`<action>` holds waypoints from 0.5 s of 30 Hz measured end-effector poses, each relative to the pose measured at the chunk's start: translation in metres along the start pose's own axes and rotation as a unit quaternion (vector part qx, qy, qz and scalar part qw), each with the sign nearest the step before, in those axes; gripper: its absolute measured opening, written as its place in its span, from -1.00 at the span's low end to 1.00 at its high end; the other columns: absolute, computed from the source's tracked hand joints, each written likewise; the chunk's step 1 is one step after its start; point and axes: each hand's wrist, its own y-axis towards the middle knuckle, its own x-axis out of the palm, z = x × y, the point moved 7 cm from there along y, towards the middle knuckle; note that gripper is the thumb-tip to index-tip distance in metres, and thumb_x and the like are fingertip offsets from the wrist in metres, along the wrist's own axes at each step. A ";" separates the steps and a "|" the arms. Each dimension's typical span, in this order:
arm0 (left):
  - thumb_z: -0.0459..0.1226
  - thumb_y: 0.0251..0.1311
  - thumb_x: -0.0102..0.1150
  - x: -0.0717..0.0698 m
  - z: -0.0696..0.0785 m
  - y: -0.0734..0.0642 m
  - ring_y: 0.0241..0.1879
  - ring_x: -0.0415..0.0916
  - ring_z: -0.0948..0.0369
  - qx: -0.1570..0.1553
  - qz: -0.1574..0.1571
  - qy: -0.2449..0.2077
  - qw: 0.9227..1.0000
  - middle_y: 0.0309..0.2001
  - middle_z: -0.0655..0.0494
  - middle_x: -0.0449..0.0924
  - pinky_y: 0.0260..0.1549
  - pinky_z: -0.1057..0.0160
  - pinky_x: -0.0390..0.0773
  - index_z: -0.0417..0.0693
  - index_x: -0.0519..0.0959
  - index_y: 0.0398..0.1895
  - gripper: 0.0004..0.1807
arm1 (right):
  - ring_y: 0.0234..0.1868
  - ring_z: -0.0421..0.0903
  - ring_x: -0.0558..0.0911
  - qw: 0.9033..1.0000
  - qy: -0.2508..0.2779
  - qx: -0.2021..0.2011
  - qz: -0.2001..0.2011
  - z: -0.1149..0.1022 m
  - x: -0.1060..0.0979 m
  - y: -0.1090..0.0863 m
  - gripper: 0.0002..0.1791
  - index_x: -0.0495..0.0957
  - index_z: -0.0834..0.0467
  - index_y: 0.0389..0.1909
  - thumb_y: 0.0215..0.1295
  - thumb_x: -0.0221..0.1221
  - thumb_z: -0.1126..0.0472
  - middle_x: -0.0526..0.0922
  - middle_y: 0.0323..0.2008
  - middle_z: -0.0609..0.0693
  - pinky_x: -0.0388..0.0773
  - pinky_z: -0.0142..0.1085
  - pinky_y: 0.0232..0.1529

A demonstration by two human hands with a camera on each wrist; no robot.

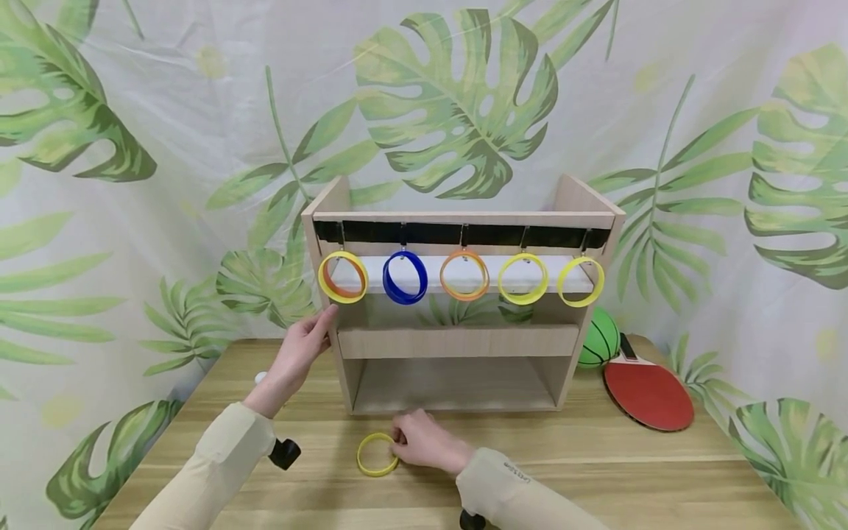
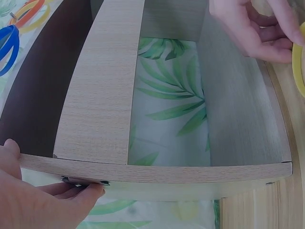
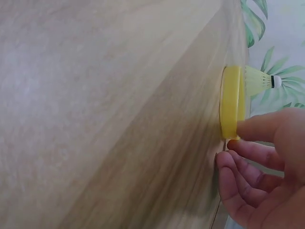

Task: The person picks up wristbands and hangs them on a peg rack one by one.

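A yellow ring [image 1: 377,472] lies flat on the table in front of the wooden shelf [image 1: 457,343]. My right hand [image 1: 427,442] pinches its right edge; in the right wrist view the thumb touches the yellow band [image 3: 230,102], with the other fingers curled below. My left hand [image 1: 301,353] grips the shelf's left side panel, thumb at the front edge and fingers against the outer face [image 2: 157,188]. Above, several rings hang from hooks on a black strip [image 1: 433,233]: a yellow one with orange inside [image 1: 342,298], a blue one [image 1: 405,300], an orange one [image 1: 465,297] and yellow ones [image 1: 523,300] to the right.
Right of the shelf sit a green ball [image 1: 599,338] and a red table tennis bat [image 1: 649,394]. A yellow shuttlecock [image 3: 257,80] with a white tip stands beyond the ring in the right wrist view. Behind the table [image 1: 596,471] hangs a leaf-patterned cloth [image 1: 218,96].
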 end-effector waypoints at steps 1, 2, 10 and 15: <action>0.20 0.45 -0.19 0.000 0.000 0.000 0.51 0.11 -0.03 0.001 0.001 0.000 1.000 0.58 -0.09 0.00 0.47 -0.06 0.28 -0.38 0.49 0.02 -0.27 | -0.55 -0.43 0.38 1.000 -0.003 -0.003 0.001 0.000 -0.001 0.000 -0.93 0.62 0.13 -0.42 0.21 0.32 0.26 0.59 -0.54 -0.16 0.37 -0.67 -0.52; 0.20 0.46 -0.19 0.000 0.001 0.000 0.51 0.12 -0.02 0.002 0.001 -0.002 1.000 0.58 -0.09 0.00 0.47 -0.06 0.28 -0.39 0.48 0.06 -0.26 | -0.54 -0.43 0.39 1.000 -0.003 -0.007 0.001 -0.001 -0.002 0.000 -0.95 0.62 0.14 -0.41 0.20 0.31 0.30 0.61 -0.53 -0.15 0.37 -0.67 -0.52; 0.20 0.46 -0.19 0.001 0.001 0.000 0.51 0.11 -0.02 0.002 -0.001 0.001 1.000 0.57 -0.12 0.01 0.46 -0.05 0.29 -0.40 0.49 -0.04 -0.27 | -0.48 -0.42 0.52 0.998 0.000 -0.049 0.039 0.000 -0.032 -0.015 -0.88 0.67 0.17 -0.37 0.19 0.23 0.43 0.73 -0.45 -0.07 0.44 -0.70 -0.48; 0.19 0.47 -0.21 0.000 0.001 0.000 0.53 0.08 -0.04 0.001 0.001 0.003 1.000 0.58 -0.13 -0.02 0.45 -0.02 0.29 -0.47 0.42 0.20 -0.19 | -0.40 -0.32 0.65 0.993 -0.016 -0.073 0.086 0.005 -0.070 -0.034 -0.92 0.66 0.16 -0.39 0.21 0.27 0.40 0.75 -0.41 -0.03 0.54 -0.66 -0.38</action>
